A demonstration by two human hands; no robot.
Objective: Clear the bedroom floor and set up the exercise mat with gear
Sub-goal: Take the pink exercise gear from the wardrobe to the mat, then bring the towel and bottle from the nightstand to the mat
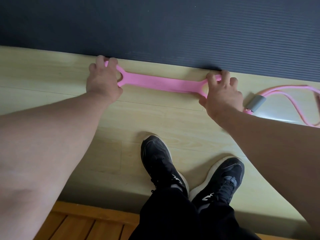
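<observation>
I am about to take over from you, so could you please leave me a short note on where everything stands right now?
Left hand: fingers curled round one end loop of the pink flat band.
Right hand: grips the other end loop.
The band is held out straight, low at the wood floor, along the near edge of the dark mat, not on it.
The pink tube band with the grey handle lies on the floor to the right, off the mat.
Done: the mat is laid flat.
Left, probably: set both bands on the mat.
</observation>
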